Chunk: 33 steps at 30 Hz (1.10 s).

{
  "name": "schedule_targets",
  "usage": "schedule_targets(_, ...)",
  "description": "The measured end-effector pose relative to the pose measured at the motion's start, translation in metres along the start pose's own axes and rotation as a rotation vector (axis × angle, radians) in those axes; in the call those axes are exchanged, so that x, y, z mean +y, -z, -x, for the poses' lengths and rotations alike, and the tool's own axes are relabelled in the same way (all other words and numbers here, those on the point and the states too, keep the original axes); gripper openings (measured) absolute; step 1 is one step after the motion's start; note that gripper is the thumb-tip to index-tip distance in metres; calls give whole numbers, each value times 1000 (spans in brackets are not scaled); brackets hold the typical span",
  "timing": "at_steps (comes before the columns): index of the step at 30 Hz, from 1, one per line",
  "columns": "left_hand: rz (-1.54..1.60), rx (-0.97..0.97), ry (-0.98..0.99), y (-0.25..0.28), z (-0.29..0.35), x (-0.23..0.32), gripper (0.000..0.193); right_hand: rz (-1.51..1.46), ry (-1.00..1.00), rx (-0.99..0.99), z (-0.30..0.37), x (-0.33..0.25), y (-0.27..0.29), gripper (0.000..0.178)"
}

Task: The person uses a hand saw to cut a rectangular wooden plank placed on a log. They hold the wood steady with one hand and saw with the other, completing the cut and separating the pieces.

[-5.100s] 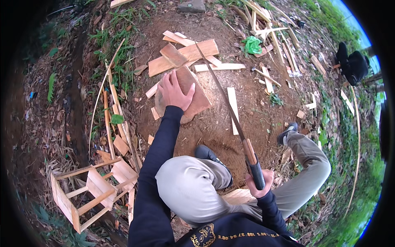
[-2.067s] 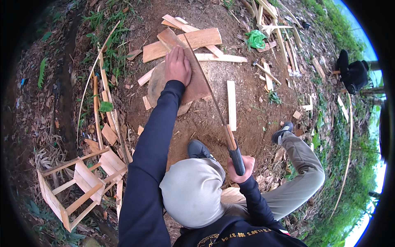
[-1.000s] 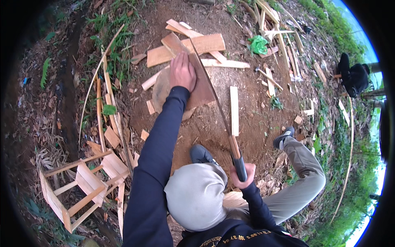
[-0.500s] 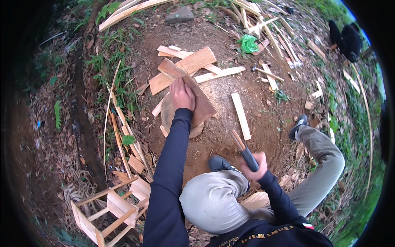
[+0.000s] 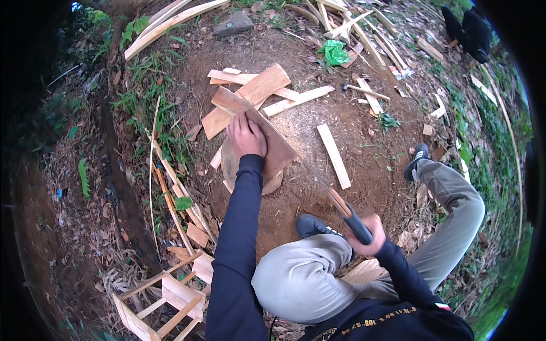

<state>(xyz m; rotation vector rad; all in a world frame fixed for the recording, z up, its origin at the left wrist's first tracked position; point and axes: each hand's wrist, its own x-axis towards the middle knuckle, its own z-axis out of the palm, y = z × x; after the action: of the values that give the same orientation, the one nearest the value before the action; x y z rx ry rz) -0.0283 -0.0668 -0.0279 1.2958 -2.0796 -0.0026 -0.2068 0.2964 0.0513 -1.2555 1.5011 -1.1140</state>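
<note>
A brown wooden board (image 5: pixel 277 145) lies across a round stump (image 5: pixel 232 162). My left hand (image 5: pixel 247 135) presses on the board with its fingers bent over it, pinning it against the stump. Lower right, my right hand (image 5: pixel 369 234) is wrapped round the dark handle of a handsaw (image 5: pixel 343 207). The saw's thin blade, seen nearly edge-on, slants up and left to the board's near right corner. Whether its teeth touch the wood cannot be made out. Pale sawdust covers the soil beside the board.
Loose planks (image 5: pixel 265 83) lie beyond the stump, and a pale strip (image 5: pixel 334 156) lies to its right. Farther right is a hammer (image 5: pixel 368 92), near a green plastic bag (image 5: pixel 334 52). A slatted wooden frame (image 5: pixel 165 298) stands lower left. My shoe (image 5: pixel 318 225) is near the stump.
My right hand has drawn the saw down and to the right, and more of its blade shows. My left hand stays on the board. The whole view has shifted slightly.
</note>
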Motion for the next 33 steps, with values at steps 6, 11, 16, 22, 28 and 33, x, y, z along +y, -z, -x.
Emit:
schedule_targets(6, 0, 13, -11, 2, -2, 1, 37, -132, -26, 30, -13, 17, -2, 16)
schedule_targets(11, -3, 67, -4, -1, -1, -5, 37, -108, -73, 51, 8, 20, -2, 20)
schedule_targets(16, -4, 74, -5, -2, -3, -5, 38, -113, -23, 57, -8, 18, 2, 23)
schedule_targets(22, 12, 71, 22, -3, 0, -4, 39, -202, -119, 61, 14, 29, 0, 24)
schedule_targets(28, 17, 79, 16, -3, -1, -4, 36, -169, -71, 99, -23, 18, -13, 26)
schedule_targets(33, 18, 77, 17, -3, -3, -4, 36, -100, -78, 42, 8, 10, 7, 17)
